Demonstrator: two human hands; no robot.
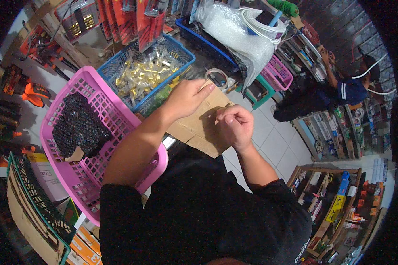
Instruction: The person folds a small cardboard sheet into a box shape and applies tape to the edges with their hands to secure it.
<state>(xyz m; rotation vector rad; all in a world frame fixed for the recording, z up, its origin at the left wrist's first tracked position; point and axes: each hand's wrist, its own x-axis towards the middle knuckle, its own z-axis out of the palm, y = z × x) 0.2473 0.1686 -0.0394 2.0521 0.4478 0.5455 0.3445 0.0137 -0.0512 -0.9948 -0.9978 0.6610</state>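
A flat piece of brown cardboard (201, 121) is held in front of my body, tilted, with folds and a torn lower edge. My left hand (185, 99) grips its upper left edge, thumb lying on the top face. Over its right side, my right hand (236, 126) is closed with the fingertips pinched together. Whatever sits in that pinch is too small to make out. Just beyond the cardboard lies a roll of tape (226, 78). Under my left forearm stands a pink plastic basket (112, 95) with a crumpled black plastic bag (79, 130) inside.
A blue basket (181, 46) of small clear packets with gold-coloured pieces (150, 73) stands ahead. Bubble wrap (234, 35) and a white cable coil (261, 24) are piled beyond. At right, another person (353, 90) is near stocked shelves (336, 132); a wooden rack (325, 207) stands nearer.
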